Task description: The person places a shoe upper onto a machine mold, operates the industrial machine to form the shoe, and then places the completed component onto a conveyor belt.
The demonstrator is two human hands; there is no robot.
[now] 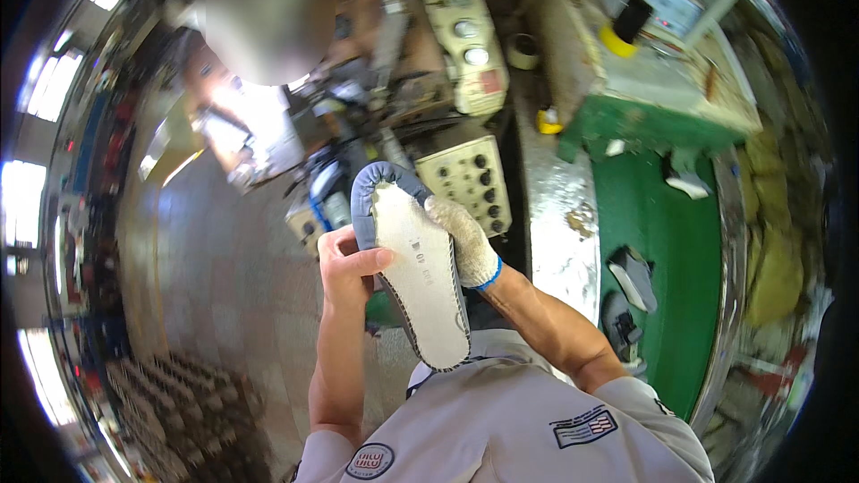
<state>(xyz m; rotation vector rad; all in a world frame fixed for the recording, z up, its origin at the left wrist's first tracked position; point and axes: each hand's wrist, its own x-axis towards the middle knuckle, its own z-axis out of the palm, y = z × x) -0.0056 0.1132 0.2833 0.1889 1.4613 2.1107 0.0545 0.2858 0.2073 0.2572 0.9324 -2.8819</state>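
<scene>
A grey-blue shoe upper with a stitched, off-white bottom is held in front of my chest, bottom side up. Its toe points away from me and its heel end rests close to my shirt. My bare left hand grips the left edge, thumb pressed on the white bottom and fingers under the side. On the right edge near the toe, my right hand, in a white knit glove with a blue cuff, is closed around the upper. The fingers beneath the shoe upper are hidden.
Beyond the shoe stands a machine with a knobbed control box and a gauge panel. To the right, a metal ledge borders a green belt carrying several shoes. Racks stand lower left; another person is at upper left.
</scene>
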